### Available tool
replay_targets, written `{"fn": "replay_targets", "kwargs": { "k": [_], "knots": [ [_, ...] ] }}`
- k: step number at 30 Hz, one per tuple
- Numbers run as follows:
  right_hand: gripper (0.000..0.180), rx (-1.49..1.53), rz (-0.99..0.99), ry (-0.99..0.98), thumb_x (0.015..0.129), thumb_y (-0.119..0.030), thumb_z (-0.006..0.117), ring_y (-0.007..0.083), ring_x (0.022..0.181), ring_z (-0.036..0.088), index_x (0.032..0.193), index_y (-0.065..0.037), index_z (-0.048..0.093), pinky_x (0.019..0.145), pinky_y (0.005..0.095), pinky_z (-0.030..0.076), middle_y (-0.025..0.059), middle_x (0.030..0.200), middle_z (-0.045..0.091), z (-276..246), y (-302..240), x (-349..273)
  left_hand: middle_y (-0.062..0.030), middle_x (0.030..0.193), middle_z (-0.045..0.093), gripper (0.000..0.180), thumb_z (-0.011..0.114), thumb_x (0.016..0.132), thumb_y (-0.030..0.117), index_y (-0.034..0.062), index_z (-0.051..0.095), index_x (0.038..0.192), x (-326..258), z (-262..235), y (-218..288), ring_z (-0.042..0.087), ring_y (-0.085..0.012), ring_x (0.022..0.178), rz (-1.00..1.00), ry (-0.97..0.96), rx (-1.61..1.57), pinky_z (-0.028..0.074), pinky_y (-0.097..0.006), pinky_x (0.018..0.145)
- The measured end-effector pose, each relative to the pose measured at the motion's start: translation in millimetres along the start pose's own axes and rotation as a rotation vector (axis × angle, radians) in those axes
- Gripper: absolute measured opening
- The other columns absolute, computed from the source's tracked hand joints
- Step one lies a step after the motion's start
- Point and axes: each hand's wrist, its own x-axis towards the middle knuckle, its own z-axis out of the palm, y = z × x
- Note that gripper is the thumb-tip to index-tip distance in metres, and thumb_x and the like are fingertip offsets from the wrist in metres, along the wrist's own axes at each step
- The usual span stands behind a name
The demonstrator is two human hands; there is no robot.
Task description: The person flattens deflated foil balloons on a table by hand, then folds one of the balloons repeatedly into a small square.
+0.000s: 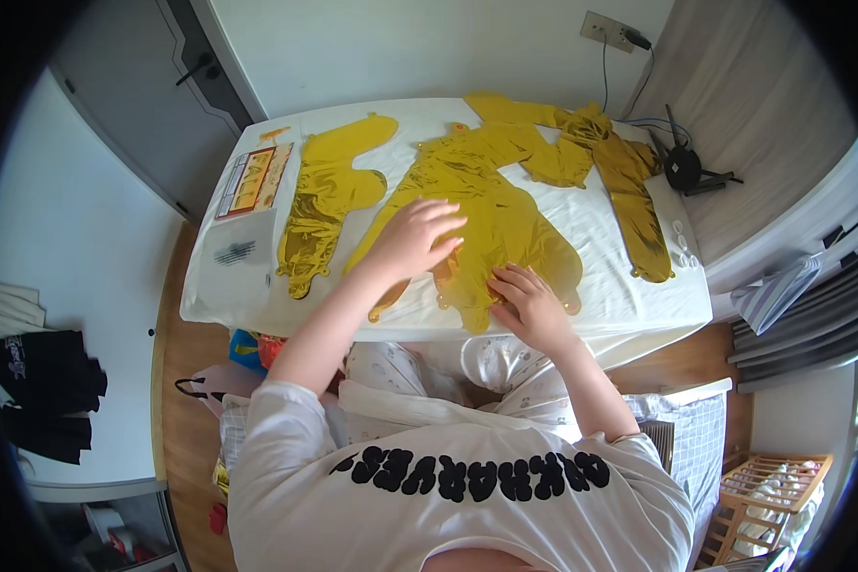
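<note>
Left hand [408, 240] and right hand [538, 313] at the large gold foil [534, 224]

From where I stand, the large foil lies flat and wrinkled across the middle of the worktop [643, 310], its rounded lower end near the edge closest to the person in the white T-shirt [467, 524]. The left hand is over the left part of that foil, its fingers spread and loosely curved, with the thumb apart; whether the tips touch the surface, I cannot tell. The right hand is down at the foil's near end, fingers bent against it; I cannot tell if they pinch it or simply press.

To the left lies a second gold foil [326, 181], curvy and well creased low down. To the right, a crumpled gold foil [631, 205] reaches toward the worktop's right side. Beyond the second foil, by the left edge, are a red-and-yellow packet [255, 181] and, nearer, a clear plastic bag [229, 272]. A black device with antennas [682, 170] sits at the far right, and small round discs [682, 244] lie in a row near the right edge.
</note>
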Motion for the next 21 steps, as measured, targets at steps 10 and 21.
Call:
{"fn": "replay_targets", "kwargs": {
  "k": [10,21],
  "knots": [
    [0.041,0.022,0.013,-0.004,0.092,-0.025,0.072,0.0358,0.135,0.053,0.127,-0.005,0.067,0.116,0.0514,0.039,0.0148,0.137,0.062,-5,-4,3,-0.0126,0.165,0.034,0.08,0.046,0.101,0.064,0.0077,0.038,0.157,44,44,-74,0.025,-0.0293,0.155,-0.028,-0.246,0.116,0.021,-0.047,0.127],
    [0.04,0.164,0.103,-0.091,0.091,-0.019,0.072,0.0349,0.13,0.057,0.129,-0.003,0.066,0.11,0.0462,0.044,0.0155,0.134,0.064,-19,-5,17,-0.0097,0.165,0.035,0.08,0.055,0.098,0.062,0.0117,0.038,0.158,38,47,-72,0.027,-0.0266,0.155,-0.085,-0.258,0.051,0.022,-0.045,0.127]
  ]
}}
